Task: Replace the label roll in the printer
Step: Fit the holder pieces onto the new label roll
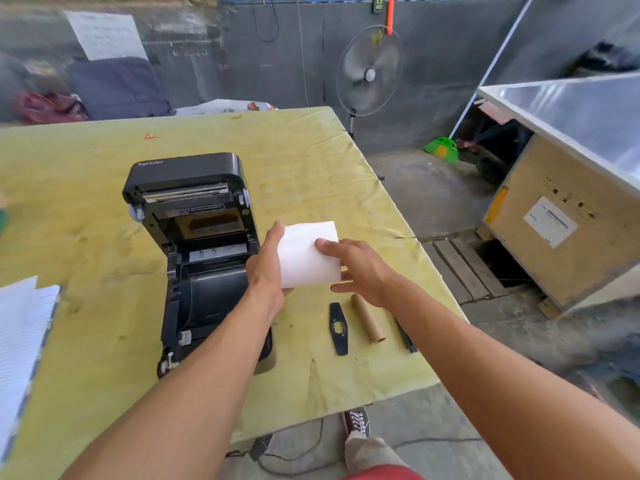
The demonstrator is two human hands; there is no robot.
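From the head view, the new label roll [308, 256] is held just right of the open printer [204, 258], clasped in the left hand [268, 268] grip; the right hand [360, 268] is laid loosely on it. The spent cardboard core [367, 318] and spindle plate [338, 328] are set aside on the worktop [86, 188], presumably so the bay is free.

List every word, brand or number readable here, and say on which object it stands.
"Xprinter": on the raised lid of the open black label printer.
Black warning strip inside the lid: too small.
White sheet on the grey wall: blurred.
White label on the wooden crate: too small.
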